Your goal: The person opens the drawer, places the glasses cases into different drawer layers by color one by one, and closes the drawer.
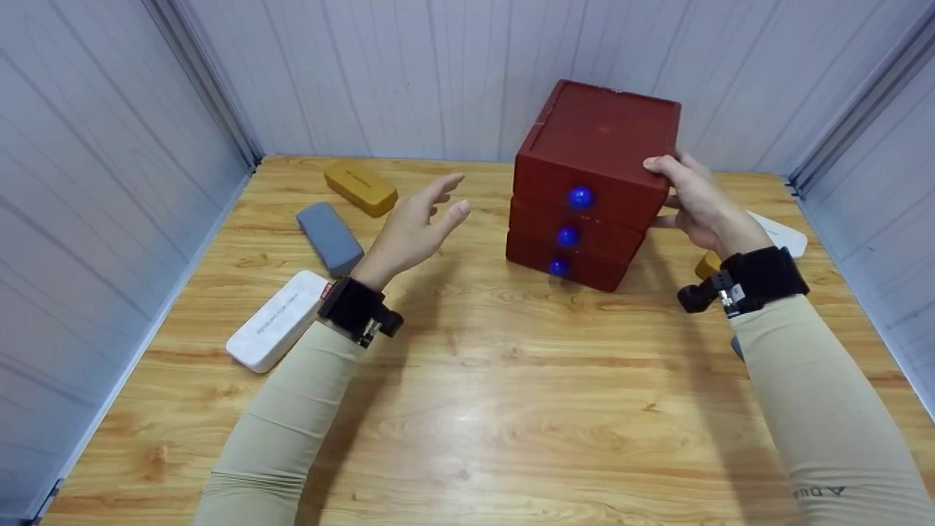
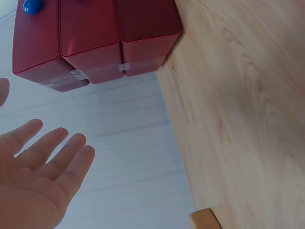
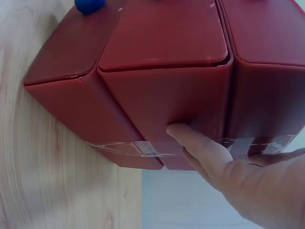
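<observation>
A dark red drawer cabinet [image 1: 599, 139], three tiers high with a blue knob [image 1: 581, 197] on each front, stands at the back right of the table, turned at an angle. My right hand [image 1: 694, 193] is against its right side, thumb at the top front corner. In the right wrist view, fairly straight fingers [image 3: 205, 148] press the side near strips of clear tape [image 3: 145, 148]. To the left of the cabinet, my left hand [image 1: 413, 230] is raised in the air, holding nothing. The left wrist view has its palm and spread fingers [image 2: 71, 162] apart from the cabinet.
On the left of the wooden table [image 1: 467, 409] lie a yellow case [image 1: 360, 188], a grey case [image 1: 330, 237] and a white case [image 1: 274, 325]. Another white case [image 1: 785, 235] and a yellow item [image 1: 707, 264] are partly hidden by the right arm. Pale walls [image 1: 409, 80] surround the table.
</observation>
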`<state>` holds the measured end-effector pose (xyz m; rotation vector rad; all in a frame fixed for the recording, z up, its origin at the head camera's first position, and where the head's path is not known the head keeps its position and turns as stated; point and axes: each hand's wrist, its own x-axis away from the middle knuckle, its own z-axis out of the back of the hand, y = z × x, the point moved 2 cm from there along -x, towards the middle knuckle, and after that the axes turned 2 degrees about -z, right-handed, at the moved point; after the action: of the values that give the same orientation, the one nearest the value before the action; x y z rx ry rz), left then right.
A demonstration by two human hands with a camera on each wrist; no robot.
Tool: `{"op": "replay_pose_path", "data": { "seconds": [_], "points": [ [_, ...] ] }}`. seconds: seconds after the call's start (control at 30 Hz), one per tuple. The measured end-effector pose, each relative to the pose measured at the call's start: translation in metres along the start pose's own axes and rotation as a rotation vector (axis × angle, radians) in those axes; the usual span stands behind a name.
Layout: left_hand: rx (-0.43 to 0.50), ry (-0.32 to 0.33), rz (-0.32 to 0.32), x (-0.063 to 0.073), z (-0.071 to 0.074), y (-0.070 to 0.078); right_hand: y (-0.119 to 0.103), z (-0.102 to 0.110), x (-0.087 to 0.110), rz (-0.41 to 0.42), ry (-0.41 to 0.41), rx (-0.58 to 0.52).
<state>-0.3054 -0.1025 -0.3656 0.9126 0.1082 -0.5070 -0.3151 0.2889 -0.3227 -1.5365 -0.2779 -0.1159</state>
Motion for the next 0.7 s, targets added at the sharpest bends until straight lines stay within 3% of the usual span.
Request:
{"op": "replay_pose_path", "data": {
  "seconds": [0.33, 0.7],
  "points": [
    [0.057, 0.012, 0.029, -0.013, 0.004, 0.009, 0.003, -0.014, -0.001, 0.008, -0.056, 0.054],
    [0.116, -0.019, 0.151, -0.028, 0.009, 0.028, 0.003, -0.028, 0.0, 0.038, -0.149, 0.099]
  ]
}}
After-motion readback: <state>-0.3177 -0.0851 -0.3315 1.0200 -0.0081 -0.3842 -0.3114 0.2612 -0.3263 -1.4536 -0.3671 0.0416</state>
